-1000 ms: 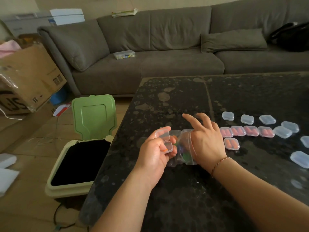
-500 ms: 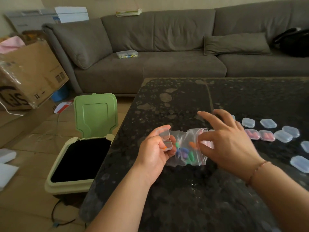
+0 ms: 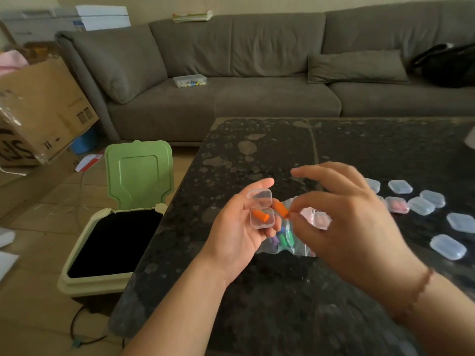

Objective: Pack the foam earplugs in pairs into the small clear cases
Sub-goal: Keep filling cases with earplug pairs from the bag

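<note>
My left hand (image 3: 235, 233) holds a small clear case (image 3: 261, 212) with its lid flipped up; one orange earplug (image 3: 260, 216) lies in its bottom half. My right hand (image 3: 341, 217) pinches a second orange earplug (image 3: 281, 209) right beside the case's open edge. A clear zip bag (image 3: 290, 240) with several coloured earplugs lies on the dark table (image 3: 257, 291) under both hands. To the right, several closed clear cases sit in rows, some with pink earplugs (image 3: 397, 204), others empty (image 3: 447, 246).
An open bin with a raised green lid (image 3: 138, 173) stands on the floor off the table's left edge. A grey sofa (image 3: 257, 80) runs behind the table, with a small plastic box (image 3: 189, 80) on its seat. A cardboard box (image 3: 43, 111) is far left.
My right hand has come out of the zip bag with an orange earplug and brought it to the open case. My left hand rose a little with the case.
</note>
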